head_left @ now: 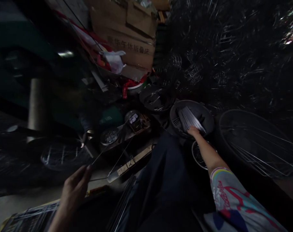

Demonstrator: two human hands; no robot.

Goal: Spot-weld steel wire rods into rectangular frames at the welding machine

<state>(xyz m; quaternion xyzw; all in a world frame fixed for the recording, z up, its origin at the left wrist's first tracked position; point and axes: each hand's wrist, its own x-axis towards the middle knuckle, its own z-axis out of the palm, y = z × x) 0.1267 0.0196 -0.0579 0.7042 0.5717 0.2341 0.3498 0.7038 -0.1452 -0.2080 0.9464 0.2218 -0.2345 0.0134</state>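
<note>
At the lower left, my left hand (76, 182) is closed with its fingers pinched on a thin bent wire (98, 179), which stretches up and to the right. On the right, my right hand (193, 130) reaches into a round dark basin (207, 112) and rests at the near end of a bundle of straight metal rods (188, 117). Its fingers are too small and dark to make out, so I cannot tell whether it grips a rod.
A bowl of small metal parts (110, 136) and a cardboard box (127, 38) lie ahead. A large basin with long wires (255, 141) stands at the right. Heaped wire pieces (224, 58) fill the back right. Machinery (37, 106) stands left.
</note>
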